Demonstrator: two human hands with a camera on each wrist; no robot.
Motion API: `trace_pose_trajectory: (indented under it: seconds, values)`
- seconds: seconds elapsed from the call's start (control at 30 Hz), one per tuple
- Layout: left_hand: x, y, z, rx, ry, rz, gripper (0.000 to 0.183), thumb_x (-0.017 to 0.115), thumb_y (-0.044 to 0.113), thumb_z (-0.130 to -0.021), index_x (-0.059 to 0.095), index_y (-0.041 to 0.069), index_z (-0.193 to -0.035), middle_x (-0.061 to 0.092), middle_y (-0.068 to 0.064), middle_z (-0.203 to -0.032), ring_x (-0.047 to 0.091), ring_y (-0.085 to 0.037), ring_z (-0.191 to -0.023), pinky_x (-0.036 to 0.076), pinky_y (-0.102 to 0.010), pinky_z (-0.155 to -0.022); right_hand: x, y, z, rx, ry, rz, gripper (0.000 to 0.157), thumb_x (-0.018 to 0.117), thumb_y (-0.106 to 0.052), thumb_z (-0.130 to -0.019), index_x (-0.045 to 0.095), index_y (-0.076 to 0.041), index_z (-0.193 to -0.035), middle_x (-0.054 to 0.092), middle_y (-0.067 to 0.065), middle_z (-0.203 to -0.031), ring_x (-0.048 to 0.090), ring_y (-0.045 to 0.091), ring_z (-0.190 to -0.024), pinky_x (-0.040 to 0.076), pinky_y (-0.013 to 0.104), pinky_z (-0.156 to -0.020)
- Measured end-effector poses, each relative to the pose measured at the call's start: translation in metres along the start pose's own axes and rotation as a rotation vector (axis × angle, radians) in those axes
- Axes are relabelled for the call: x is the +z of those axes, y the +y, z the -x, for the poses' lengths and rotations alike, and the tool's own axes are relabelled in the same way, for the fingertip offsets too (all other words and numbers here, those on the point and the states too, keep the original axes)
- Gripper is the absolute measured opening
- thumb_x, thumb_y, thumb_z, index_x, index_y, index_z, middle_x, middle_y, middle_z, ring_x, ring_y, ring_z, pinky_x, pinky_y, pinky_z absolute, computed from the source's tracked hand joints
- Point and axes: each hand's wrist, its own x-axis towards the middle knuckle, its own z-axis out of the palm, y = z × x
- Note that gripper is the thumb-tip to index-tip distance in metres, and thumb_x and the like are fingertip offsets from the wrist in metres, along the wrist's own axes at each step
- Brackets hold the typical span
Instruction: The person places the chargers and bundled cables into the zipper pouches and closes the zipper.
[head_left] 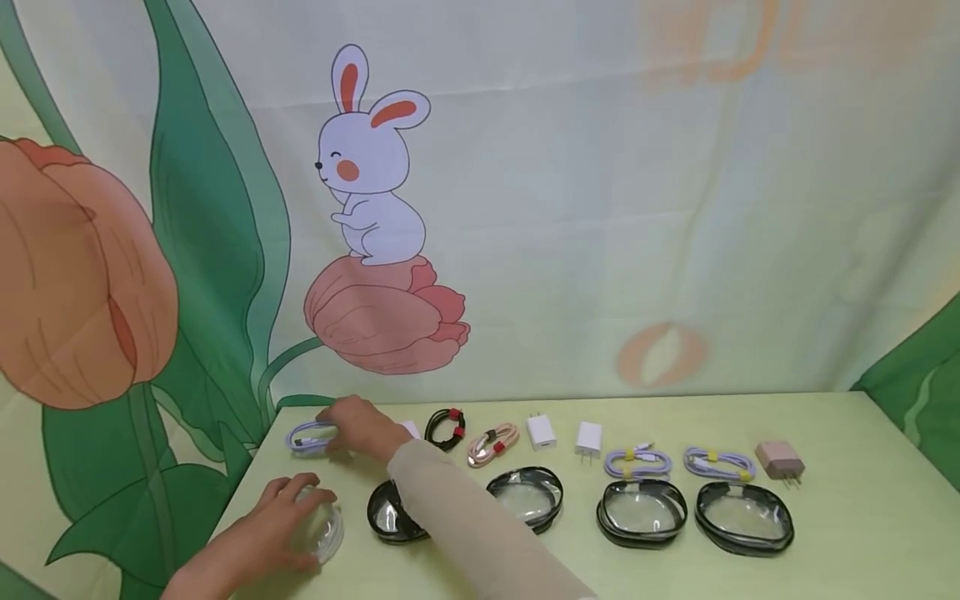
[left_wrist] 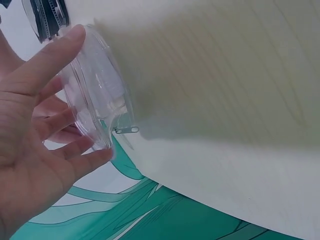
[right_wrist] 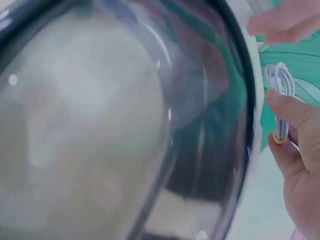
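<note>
At the table's left end my left hand (head_left: 255, 533) holds a round clear zip case (head_left: 332, 535) by its edge. The left wrist view shows the thumb and fingers spread around the transparent case (left_wrist: 102, 82), with its zip pull (left_wrist: 127, 130) at one end. Farther back, my right hand (head_left: 367, 429) grips a coiled lavender cable (head_left: 302, 439). The right wrist view shows the thumb and fingers pinching this coil (right_wrist: 281, 80), near its yellow tie (right_wrist: 279, 138). A black-rimmed clear case (right_wrist: 247, 100) fills much of that view, close to the camera.
Black-rimmed clear cases (head_left: 701, 521) line the front. Behind them lie a black cable (head_left: 430, 433), a pink cable (head_left: 491, 446), white chargers (head_left: 540, 432), lavender cables (head_left: 637, 462) and a pink charger (head_left: 780, 460). My right forearm (head_left: 472, 521) crosses over the cases. A printed curtain (head_left: 540, 250) hangs behind.
</note>
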Motion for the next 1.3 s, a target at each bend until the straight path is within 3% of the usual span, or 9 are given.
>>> trace_pose_trajectory:
  seconds: [0.27, 0.47, 0.57, 0.8, 1.03, 1.3]
  values:
    - [0.0, 0.004, 0.002, -0.042, -0.005, -0.019, 0.074, 0.098, 0.03, -0.063, 0.063, 0.012, -0.125, 0.05, -0.021, -0.133, 0.044, -0.051, -0.119, 0.051, -0.061, -0.087, -0.025, 0.017, 0.026, 0.004, 0.043, -0.071, 0.052, 0.082, -0.027, -0.087, 0.066, -0.016, -0.136, 0.067, -0.003, -0.128, 0.061, 0.009, -0.116, 0.047, 0.018, -0.096]
    - [-0.001, 0.002, 0.003, -0.107, -0.03, -0.033, 0.079, 0.099, 0.029, -0.058, 0.064, 0.009, -0.126, 0.05, -0.021, -0.13, 0.044, -0.054, -0.116, 0.048, -0.065, -0.088, -0.04, 0.03, 0.047, -0.079, 0.038, -0.048, 0.055, 0.082, -0.028, -0.088, 0.064, -0.012, -0.138, 0.065, 0.0, -0.129, 0.061, 0.01, -0.115, 0.045, 0.016, -0.096]
    - [-0.002, 0.002, 0.001, -0.121, -0.037, -0.028, 0.082, 0.099, 0.029, -0.059, 0.063, 0.008, -0.129, 0.049, -0.021, -0.131, 0.043, -0.054, -0.117, 0.048, -0.066, -0.089, -0.047, 0.034, 0.059, -0.076, 0.057, -0.049, 0.058, 0.081, -0.03, -0.088, 0.062, -0.011, -0.14, 0.062, 0.002, -0.133, 0.06, 0.01, -0.115, 0.045, 0.015, -0.096]
    - [0.004, 0.012, -0.012, -0.049, -0.021, -0.006, 0.08, 0.098, 0.028, -0.061, 0.062, 0.005, -0.129, 0.049, -0.024, -0.133, 0.044, -0.053, -0.118, 0.049, -0.063, -0.088, -0.064, 0.05, 0.094, -0.054, 0.063, -0.052, 0.055, 0.08, -0.027, -0.09, 0.062, -0.009, -0.139, 0.064, 0.003, -0.137, 0.059, 0.013, -0.125, 0.044, 0.018, -0.103]
    - [0.003, 0.011, -0.006, -0.013, 0.04, -0.018, 0.081, 0.096, 0.035, -0.063, 0.063, 0.006, -0.131, 0.05, -0.024, -0.134, 0.044, -0.054, -0.118, 0.046, -0.066, -0.091, -0.065, 0.044, 0.109, -0.075, 0.039, -0.056, 0.055, 0.078, -0.024, -0.092, 0.06, -0.009, -0.141, 0.063, 0.004, -0.139, 0.058, 0.014, -0.127, 0.043, 0.021, -0.106]
    - [0.003, 0.015, -0.003, 0.015, 0.108, -0.008, 0.073, 0.093, 0.037, -0.07, 0.064, 0.009, -0.13, 0.052, -0.02, -0.133, 0.046, -0.05, -0.117, 0.045, -0.064, -0.091, -0.058, 0.042, 0.121, -0.006, 0.072, -0.036, 0.055, 0.081, -0.03, -0.089, 0.064, -0.011, -0.137, 0.068, 0.002, -0.13, 0.063, 0.013, -0.116, 0.049, 0.021, -0.096]
